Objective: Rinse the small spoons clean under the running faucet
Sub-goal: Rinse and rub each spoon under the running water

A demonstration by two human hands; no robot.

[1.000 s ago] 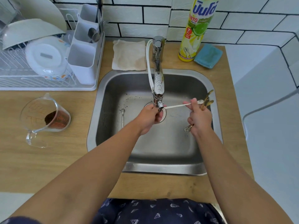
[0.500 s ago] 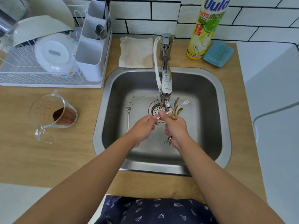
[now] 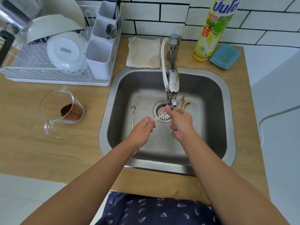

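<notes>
Over the steel sink (image 3: 227, 120), my left hand (image 3: 141, 132) pinches the handle of a small white spoon (image 3: 160, 116). Its bowl end lies under the faucet (image 3: 172, 82) spout, against the fingers of my right hand (image 3: 181, 123). My right hand also grips a bundle of gold small spoons (image 3: 184, 105), their bowls sticking up beside the spout and their handle ends showing below the fist. One more small silver spoon (image 3: 133, 116) lies on the sink floor, left of the drain (image 3: 163, 113).
A dish rack (image 3: 48, 65) with bowls and a white cutlery holder (image 3: 100, 57) stands at the back left. A glass measuring jug (image 3: 61, 111) with brown powder sits left of the sink. Behind the sink are a cloth (image 3: 143, 53), a dish-soap bottle (image 3: 214, 28) and a blue sponge (image 3: 224, 56).
My right hand has moved left from the sink's right side to under the spout. The white spoon's handle has gone from my right hand's fingers to my left hand's.
</notes>
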